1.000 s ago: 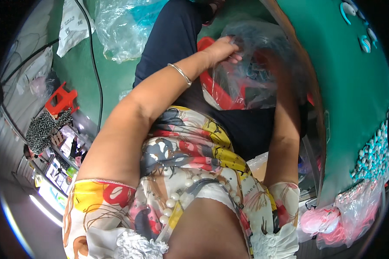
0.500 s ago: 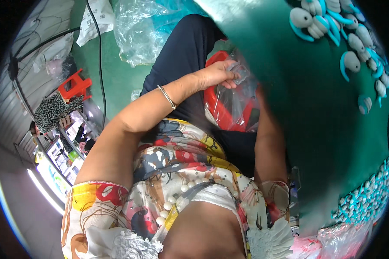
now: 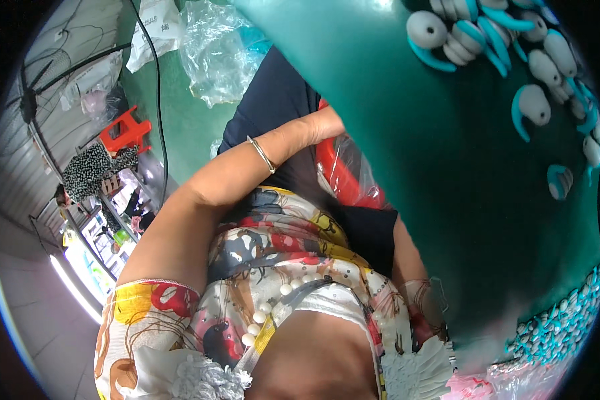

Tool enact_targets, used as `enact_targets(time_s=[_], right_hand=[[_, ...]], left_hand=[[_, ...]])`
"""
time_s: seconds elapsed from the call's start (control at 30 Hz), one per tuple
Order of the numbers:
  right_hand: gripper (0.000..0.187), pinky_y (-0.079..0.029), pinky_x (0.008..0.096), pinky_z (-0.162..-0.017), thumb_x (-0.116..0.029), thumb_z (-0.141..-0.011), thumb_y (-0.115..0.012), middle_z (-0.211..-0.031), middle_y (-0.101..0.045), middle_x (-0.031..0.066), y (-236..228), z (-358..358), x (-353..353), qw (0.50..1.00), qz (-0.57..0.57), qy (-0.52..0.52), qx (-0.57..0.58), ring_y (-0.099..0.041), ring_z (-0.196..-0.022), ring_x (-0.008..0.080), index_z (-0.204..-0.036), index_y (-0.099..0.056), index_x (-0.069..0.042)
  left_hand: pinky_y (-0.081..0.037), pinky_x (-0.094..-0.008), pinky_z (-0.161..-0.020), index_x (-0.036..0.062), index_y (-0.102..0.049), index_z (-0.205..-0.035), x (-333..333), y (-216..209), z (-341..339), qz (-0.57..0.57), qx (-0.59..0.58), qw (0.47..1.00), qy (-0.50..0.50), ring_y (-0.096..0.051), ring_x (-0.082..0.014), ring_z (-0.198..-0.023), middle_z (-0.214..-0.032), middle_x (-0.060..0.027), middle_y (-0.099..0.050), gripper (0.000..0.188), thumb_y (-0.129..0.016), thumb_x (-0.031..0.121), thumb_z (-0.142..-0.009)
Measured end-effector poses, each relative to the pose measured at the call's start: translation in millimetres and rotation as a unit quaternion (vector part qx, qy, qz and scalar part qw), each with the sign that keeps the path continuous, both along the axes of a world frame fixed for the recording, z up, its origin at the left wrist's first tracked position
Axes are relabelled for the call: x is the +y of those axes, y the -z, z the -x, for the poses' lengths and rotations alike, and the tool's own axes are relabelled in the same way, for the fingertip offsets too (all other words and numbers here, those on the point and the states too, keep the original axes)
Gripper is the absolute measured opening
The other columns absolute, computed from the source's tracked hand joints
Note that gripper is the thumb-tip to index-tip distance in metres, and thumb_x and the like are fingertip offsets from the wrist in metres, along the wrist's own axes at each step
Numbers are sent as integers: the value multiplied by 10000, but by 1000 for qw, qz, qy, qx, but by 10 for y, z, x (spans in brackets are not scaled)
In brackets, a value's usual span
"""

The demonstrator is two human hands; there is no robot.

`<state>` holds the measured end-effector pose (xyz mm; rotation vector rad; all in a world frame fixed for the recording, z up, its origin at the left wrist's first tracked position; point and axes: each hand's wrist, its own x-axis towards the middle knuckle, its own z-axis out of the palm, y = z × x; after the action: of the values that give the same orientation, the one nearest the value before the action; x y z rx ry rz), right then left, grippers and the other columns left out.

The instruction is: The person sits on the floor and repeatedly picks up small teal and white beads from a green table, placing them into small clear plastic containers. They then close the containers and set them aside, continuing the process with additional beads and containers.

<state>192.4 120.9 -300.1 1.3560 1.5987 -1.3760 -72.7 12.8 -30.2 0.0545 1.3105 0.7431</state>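
Only the back of my left hand (image 3: 327, 125) shows. Its fingers are hidden behind the edge of the green tabletop (image 3: 460, 147), so what it holds cannot be seen. My right hand is out of sight beneath the tabletop; just a strip of its forearm shows at the edge. Between my legs and next to my left hand sits a red container (image 3: 335, 170) with a clear plastic bag (image 3: 363, 177) in it. The tabletop covers part of both.
Small grey-and-turquoise pieces (image 3: 535, 105) lie loosely at the table's far right. A dense heap of such pieces (image 3: 560, 320) is at near right, beside a pinkish clear bag (image 3: 470, 385). On the floor are clear plastic bags (image 3: 213, 57). A red stool (image 3: 125, 130) and black cable (image 3: 159, 100) are left.
The tabletop now covers more of the view, reaching left over both hands and part of the red container. Earlier, my left fingers were visible, pinching clear plastic.
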Motion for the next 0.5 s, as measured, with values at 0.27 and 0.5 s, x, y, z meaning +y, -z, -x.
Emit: enact_targets(time_s=[0.27,0.5], right_hand=[[154,-447,274,-495,-177,-874,-645,-687,-614,30,-97,46,-25,1000,0,14,3,-553,-552,122,-889,-693,-32],[149,-445,274,-496,-155,-872,-634,-690,-614,30,25,-13,-33,1000,3,30,-9,-551,-555,118,-902,-699,-24]], left_hand=[[-560,-258,-756,44,-476,-1381,-2,-47,-27,-15,5,1000,-8,-674,-143,-853,-1141,-87,-650,431,-546,78,-958],[-562,-265,-757,25,-526,-1327,32,-116,3,-24,8,1000,-1,-677,-151,-863,-1125,-89,-656,378,-555,94,-956]])
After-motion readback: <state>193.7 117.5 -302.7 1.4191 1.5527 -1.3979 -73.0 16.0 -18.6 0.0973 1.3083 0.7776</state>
